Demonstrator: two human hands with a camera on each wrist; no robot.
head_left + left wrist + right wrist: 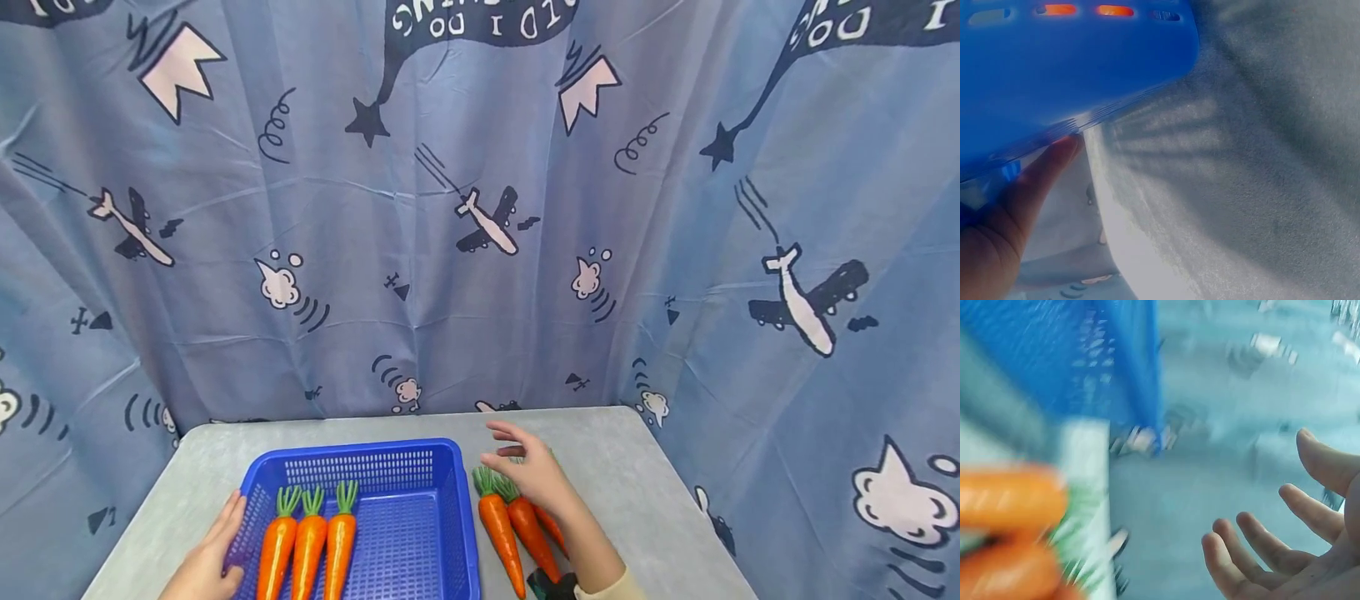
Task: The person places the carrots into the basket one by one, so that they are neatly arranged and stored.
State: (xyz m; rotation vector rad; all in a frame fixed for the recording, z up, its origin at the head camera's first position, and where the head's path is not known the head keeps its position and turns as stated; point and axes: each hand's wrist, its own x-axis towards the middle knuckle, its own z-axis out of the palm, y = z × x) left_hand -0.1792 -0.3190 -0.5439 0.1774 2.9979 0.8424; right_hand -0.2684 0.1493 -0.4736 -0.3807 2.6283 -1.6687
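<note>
Located loose carrots (pixel 500 529) on counter (pixel 645 483), just right of blue basket (pixel 467 525).
Observed right grip (pixel 536 475) released near carrot tops, holding nothing; left grip (pixel 206 558) resting, fingers straight, against basket's outer side. Counted three more carrots (pixel 309 546) inside. Judge loose ones light, stiff, likely slick from surface gloss, with leafy tops liable to bend. Take hold around thick end just below greens; avoid tapered tip.

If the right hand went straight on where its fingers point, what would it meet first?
Probably the blue basket: in the head view, the right hand points left, towards the basket's far right corner. Height is unclear, so it might pass above.
</note>
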